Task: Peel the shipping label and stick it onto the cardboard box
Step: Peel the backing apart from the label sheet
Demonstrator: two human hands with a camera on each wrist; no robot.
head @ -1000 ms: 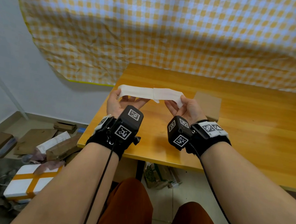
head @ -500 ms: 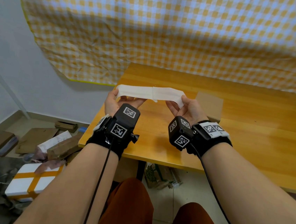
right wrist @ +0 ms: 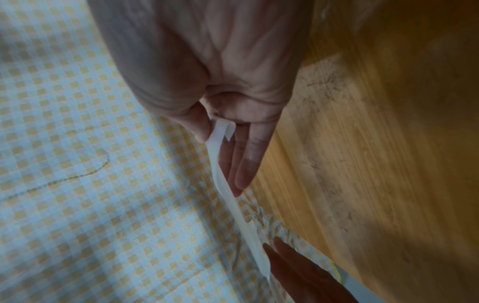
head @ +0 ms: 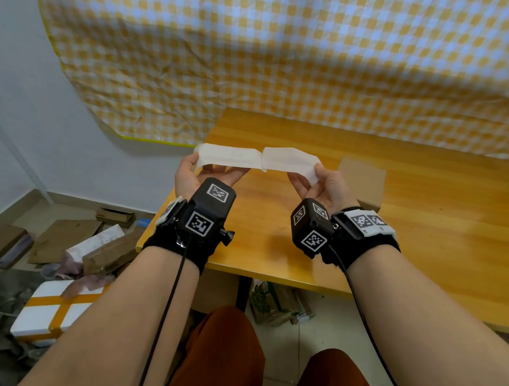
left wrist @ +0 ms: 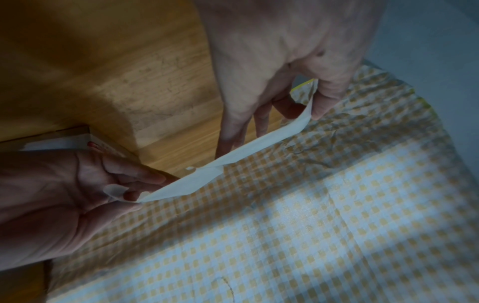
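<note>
Shipping label [head: 256,159]: white strip, creased at its middle, held level in the air above the near-left part of the wooden table [head: 430,242]. Left hand [head: 200,173] pinches its left end between thumb and fingers; right hand [head: 326,184] pinches its right end likewise. Cardboard box [head: 363,180]: on the table, just beyond the right hand, apart from the label.

Place: makeshift packing corner in a plain room.
Far: checked cloth [head: 292,55] pinned over wall.
Right: wooden table [head: 430,242].
Left floor: scattered cardboard scraps [head: 62,242], taped foam box [head: 45,315].
</note>
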